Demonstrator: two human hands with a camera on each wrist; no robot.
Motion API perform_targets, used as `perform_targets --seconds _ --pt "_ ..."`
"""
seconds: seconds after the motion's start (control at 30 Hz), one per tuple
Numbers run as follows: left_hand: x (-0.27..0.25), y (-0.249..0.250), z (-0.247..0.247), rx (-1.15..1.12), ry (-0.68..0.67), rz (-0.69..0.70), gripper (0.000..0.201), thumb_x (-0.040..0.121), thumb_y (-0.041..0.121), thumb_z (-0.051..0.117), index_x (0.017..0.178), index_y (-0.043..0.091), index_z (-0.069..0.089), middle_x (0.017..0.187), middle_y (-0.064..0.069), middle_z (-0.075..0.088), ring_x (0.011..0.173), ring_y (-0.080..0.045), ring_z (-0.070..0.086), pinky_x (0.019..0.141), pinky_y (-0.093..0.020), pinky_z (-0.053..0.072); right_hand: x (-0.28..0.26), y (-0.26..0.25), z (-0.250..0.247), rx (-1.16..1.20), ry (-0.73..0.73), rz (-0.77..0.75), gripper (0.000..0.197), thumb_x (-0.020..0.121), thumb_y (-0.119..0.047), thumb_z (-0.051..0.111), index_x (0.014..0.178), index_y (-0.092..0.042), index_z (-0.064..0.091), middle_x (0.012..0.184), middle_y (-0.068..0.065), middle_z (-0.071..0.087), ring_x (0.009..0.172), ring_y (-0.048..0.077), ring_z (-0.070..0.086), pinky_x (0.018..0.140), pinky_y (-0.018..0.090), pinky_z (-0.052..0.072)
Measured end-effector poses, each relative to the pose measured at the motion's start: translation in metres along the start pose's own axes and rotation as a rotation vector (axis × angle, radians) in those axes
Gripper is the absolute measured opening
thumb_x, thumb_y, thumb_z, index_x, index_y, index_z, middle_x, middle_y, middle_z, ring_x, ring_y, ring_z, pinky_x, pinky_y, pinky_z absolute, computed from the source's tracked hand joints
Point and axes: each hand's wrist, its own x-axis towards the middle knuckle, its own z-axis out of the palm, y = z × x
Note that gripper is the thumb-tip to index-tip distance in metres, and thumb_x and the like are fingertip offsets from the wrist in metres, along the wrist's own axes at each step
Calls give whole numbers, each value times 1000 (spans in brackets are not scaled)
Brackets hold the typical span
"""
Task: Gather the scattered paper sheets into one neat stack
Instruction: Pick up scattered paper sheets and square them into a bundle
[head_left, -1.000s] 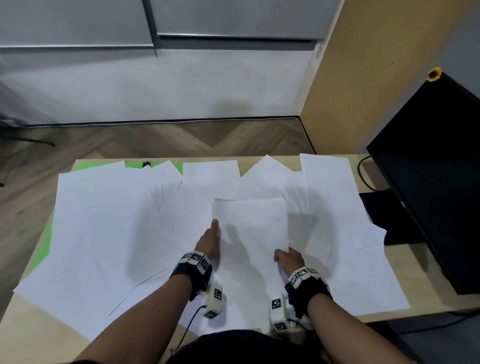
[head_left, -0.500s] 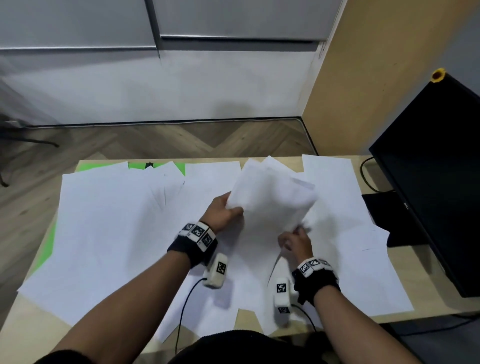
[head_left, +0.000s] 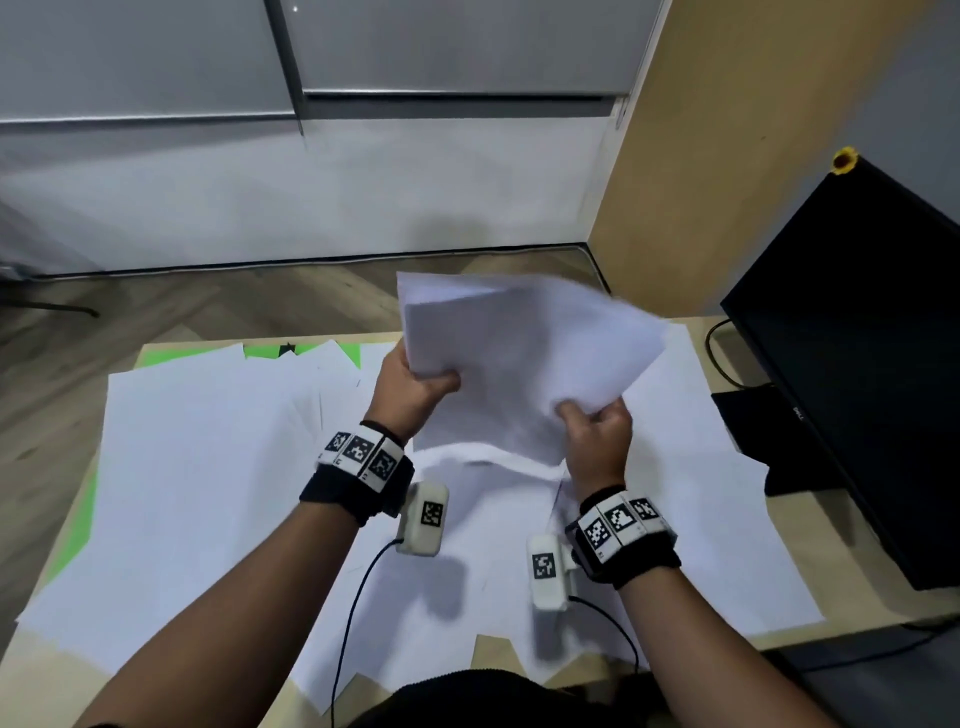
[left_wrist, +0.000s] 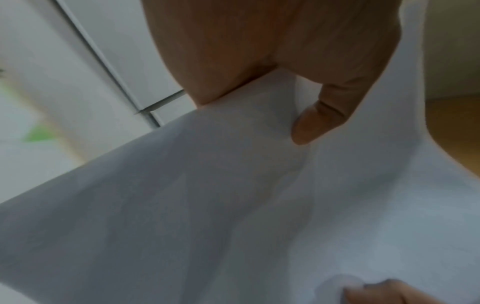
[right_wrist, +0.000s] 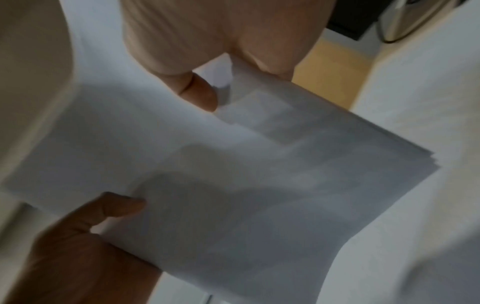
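Note:
A small bundle of white paper sheets (head_left: 524, 353) is lifted and tilted above the middle of the table. My left hand (head_left: 415, 387) grips its near left edge, thumb on top. My right hand (head_left: 592, 423) pinches its near right edge. The left wrist view shows my thumb (left_wrist: 317, 121) pressed onto the bundle (left_wrist: 233, 205). In the right wrist view my thumb (right_wrist: 200, 92) lies on the sheets (right_wrist: 233, 174), whose far corner fans slightly. Many loose white sheets (head_left: 208, 467) still cover the table, overlapping at odd angles.
The wooden table (head_left: 852, 530) carries a green mat (head_left: 166, 358) under the left sheets. A black monitor (head_left: 857, 353) stands at the right edge with its base (head_left: 753, 431) and cable. Beyond the table are wood floor and a white wall.
Both hands went from lying on the top sheets to gripping a bundle, then lifted it off the table and tilted it up and away. The bundle now sits higher than half a second ago.

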Motion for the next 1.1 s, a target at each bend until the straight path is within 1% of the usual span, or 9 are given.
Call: perform_targets --seconds 0.07,0.2,0.43,0.57,0.73,0.87,0.93,1.0,1.1 --pt "-5 -27 0 29 37 -115 36 48 21 71 83 18 64 79 -1 69 71 -18 61 66 -34 53 -7 22 -2 -87 -36 111 42 61 -20 66 100 -6 67 92 5 72 87 23 68 76 32 53" --pt "-15 -53 5 12 95 -298 20 51 13 64 71 15 64 71 -3 66 72 -24 57 66 -31 48 -15 46 -4 -204 -95 232 37 56 -24 61 88 -6 64 84 8 66 83 24 61 72 27 44" --pt "-12 -51 3 40 50 -250 21 54 11 65 74 13 66 74 -4 67 72 -23 59 69 -35 50 -13 40 1 -202 -60 209 31 57 -23 59 86 -12 64 82 1 68 81 23 62 74 32 49" --pt "-19 -67 -2 98 54 -393 27 47 12 61 75 12 65 78 -7 66 79 -29 60 72 -38 50 -23 56 5 -245 -89 336 42 55 -21 57 94 -11 66 92 6 71 93 30 66 84 40 54" --pt "-17 -65 -9 89 55 -389 30 43 7 60 72 12 66 80 -8 66 76 -25 59 73 -38 51 -24 46 4 -196 -75 282 25 72 4 62 86 -16 63 87 0 67 84 22 60 72 23 43" --pt "-26 -75 -17 147 36 -438 25 42 9 58 67 11 64 73 -5 63 73 -25 56 67 -30 46 -32 62 4 -191 -75 413 23 57 -14 60 78 -17 68 76 -3 69 79 25 62 73 41 51" --pt "-33 -86 -20 200 38 -481 24 41 11 57 64 10 63 71 -7 62 72 -26 55 66 -30 46 -39 65 4 -240 -116 438 30 55 -17 60 83 -12 70 83 5 69 81 25 62 69 31 45" --pt "-36 -91 -21 216 41 -484 24 41 11 56 65 11 63 71 -6 62 72 -26 55 66 -31 46 -39 61 4 -270 -127 395 18 68 -6 65 85 -11 68 85 7 68 80 23 60 66 24 42" --pt "-35 -88 -23 212 28 -469 25 43 11 56 67 11 63 73 -6 62 72 -25 55 66 -31 46 -37 60 4 -255 -112 370 21 76 5 60 87 -11 68 86 5 69 77 22 60 56 17 45"
